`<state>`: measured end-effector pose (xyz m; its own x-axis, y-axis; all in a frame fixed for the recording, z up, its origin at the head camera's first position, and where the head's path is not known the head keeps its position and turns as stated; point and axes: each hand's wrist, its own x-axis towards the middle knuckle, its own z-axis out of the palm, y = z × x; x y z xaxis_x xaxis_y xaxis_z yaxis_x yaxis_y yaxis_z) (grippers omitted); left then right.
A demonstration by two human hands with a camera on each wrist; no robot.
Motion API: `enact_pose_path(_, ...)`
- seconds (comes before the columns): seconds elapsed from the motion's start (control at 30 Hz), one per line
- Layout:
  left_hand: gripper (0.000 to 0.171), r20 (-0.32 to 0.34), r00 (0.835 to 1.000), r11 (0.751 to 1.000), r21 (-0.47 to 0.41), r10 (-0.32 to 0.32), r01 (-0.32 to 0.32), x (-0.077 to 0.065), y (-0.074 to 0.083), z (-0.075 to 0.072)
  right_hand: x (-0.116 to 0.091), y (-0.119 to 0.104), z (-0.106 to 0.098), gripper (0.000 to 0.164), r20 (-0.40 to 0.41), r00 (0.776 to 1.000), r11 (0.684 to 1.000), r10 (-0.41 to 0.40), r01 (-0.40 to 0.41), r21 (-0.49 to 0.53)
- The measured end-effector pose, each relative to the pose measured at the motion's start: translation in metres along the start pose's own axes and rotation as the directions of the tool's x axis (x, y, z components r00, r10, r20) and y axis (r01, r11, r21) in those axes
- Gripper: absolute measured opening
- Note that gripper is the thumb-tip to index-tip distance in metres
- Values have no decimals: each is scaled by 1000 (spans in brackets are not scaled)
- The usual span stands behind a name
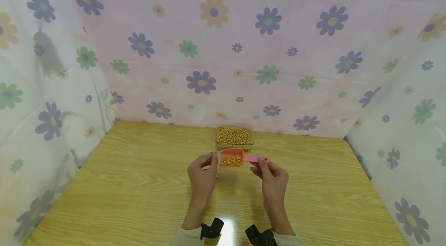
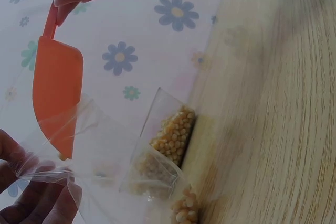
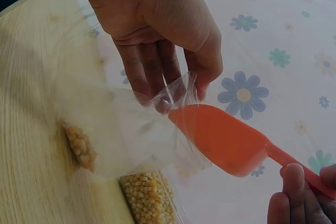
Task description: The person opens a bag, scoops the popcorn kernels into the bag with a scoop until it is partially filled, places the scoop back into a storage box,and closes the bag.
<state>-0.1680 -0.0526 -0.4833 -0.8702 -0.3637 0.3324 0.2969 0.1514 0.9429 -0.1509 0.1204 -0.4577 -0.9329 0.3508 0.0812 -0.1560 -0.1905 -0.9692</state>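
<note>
My right hand (image 1: 275,180) grips the handle of a pink-orange scoop (image 1: 238,152), thumb on top. Corn kernels (image 1: 232,160) lie in the scoop's bowl. A clear plastic bag (image 3: 131,135) is pinched at its mouth by my left hand (image 1: 203,176), between thumb and fingers. The scoop's tip reaches into the bag's opening in both wrist views. Some kernels (image 3: 80,148) rest in the bottom of the bag. Behind the scoop stands a clear rectangular container (image 1: 252,137) full of corn kernels.
The wooden table (image 1: 139,184) spreads out around both hands. A flower-patterned cloth (image 1: 237,64) rises behind the table and along both sides. The container stands close to the back cloth, near the table's far edge.
</note>
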Motion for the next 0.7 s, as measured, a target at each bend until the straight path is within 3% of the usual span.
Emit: enact_pose_path(0.7,16,13,999,999,2,-33,33,1,0,0,-3,-1,3,31,30,993,988,-112,115,-100)
